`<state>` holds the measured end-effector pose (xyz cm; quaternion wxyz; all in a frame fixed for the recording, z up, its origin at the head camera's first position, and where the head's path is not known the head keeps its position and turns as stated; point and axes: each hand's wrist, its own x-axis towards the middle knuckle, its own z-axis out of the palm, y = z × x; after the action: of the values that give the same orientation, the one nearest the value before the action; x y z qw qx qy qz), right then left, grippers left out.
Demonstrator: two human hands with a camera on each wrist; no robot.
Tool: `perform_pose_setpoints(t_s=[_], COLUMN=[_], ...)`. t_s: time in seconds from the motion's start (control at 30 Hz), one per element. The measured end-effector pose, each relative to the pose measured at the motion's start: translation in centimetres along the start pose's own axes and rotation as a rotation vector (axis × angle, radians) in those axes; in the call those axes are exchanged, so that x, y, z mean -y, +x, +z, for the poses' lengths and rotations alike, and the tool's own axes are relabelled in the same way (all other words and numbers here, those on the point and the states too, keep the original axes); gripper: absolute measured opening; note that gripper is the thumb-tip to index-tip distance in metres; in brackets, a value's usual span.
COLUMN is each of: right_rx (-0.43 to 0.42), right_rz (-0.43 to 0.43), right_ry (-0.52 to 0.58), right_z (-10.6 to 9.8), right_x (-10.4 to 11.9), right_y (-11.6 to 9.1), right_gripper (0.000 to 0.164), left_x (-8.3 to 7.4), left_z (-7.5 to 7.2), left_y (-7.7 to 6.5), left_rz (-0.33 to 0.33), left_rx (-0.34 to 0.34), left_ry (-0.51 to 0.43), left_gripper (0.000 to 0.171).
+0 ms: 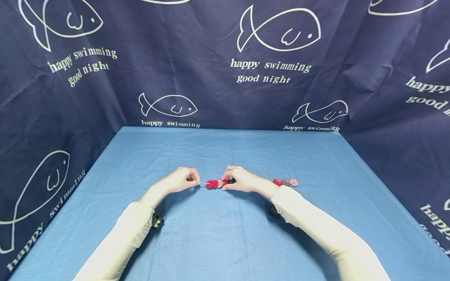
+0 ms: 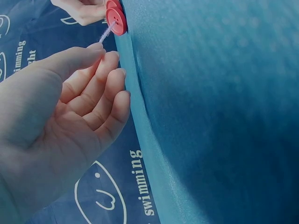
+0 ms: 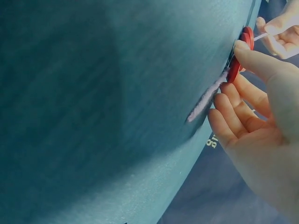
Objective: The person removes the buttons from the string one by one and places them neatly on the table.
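A pale lilac pipe cleaner (image 2: 107, 34) runs through a row of large buttons. My left hand (image 1: 180, 180) pinches its left end between thumb and forefinger, the other fingers loosely bent. Next to that end, red buttons (image 1: 209, 184) overlap, followed by a pink button (image 1: 220, 183). My right hand (image 1: 242, 181) grips a red button (image 3: 234, 72) between thumb and fingers at the right of the row. Part of a dark button (image 1: 231, 181) shows under this hand. The fuzzy tail of the pipe cleaner (image 3: 205, 100) sticks out past the right fingers.
Beyond the right wrist, a loose red button (image 1: 277, 182), a brown button (image 1: 285, 182) and a pink button (image 1: 293, 182) lie in a line. Blue cloth (image 1: 218, 238) covers the table. Dark fish-print curtains (image 1: 218, 47) enclose its back and sides.
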<state>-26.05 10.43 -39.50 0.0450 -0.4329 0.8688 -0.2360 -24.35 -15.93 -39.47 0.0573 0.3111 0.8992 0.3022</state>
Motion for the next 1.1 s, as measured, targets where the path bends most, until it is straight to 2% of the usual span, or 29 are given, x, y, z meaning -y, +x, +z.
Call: perform_pose_setpoints(t_s=[0.6, 1.1], right_rx=[0.024, -0.001], right_rz=[0.031, 0.019], right_ry=[-0.025, -0.022], right_z=[-0.9, -1.4], right_x=[-0.3, -1.1], right_y=[-0.7, -1.5], right_gripper=[0.024, 0.021], left_x=[0.0, 0.2], left_z=[0.0, -0.2], left_y=[0.1, 0.0], left_rz=[-0.013, -0.004], left_rx=[0.013, 0.005], left_ry=[0.0, 0.01], left_gripper=[0.005, 0.005])
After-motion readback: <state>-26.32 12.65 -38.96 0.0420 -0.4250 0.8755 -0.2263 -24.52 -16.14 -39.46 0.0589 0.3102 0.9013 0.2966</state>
